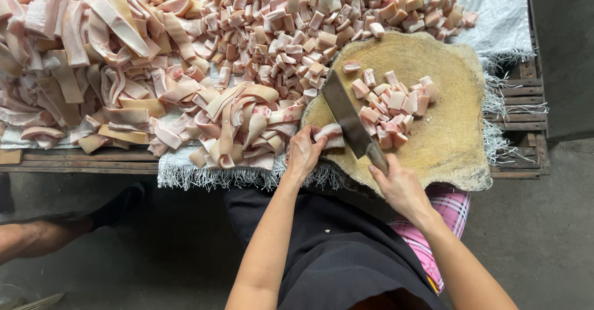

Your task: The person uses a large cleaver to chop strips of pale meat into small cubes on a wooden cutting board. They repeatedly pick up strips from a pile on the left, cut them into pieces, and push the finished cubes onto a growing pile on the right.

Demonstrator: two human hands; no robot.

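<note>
In the head view, a thick round wooden chopping block (pixel 433 130), yellowed and rough-grained, is seen at the 3 o'clock side of a slatted wooden bench (pixel 93 160) covered by a white woven sheet with a frayed fringe (pixel 495 13). A strip of pale pink pork skin (pixel 330 135), soft and glossy, is pinned against the block's 9 o'clock edge by the left hand (pixel 303 153), its grip clenched on the strip. A broad flat steel cleaver (pixel 345 115) is grasped by its handle in the right hand (pixel 401 189), the blade laid slantwise just beside the strip. Small cubed pieces (pixel 393 106) are heaped on the block at the blade's 3 o'clock. Long curled uncut strips (pixel 105 56) are piled at 9 o'clock, and a mound of diced squares (pixel 322 19) lies at 12 o'clock.
</note>
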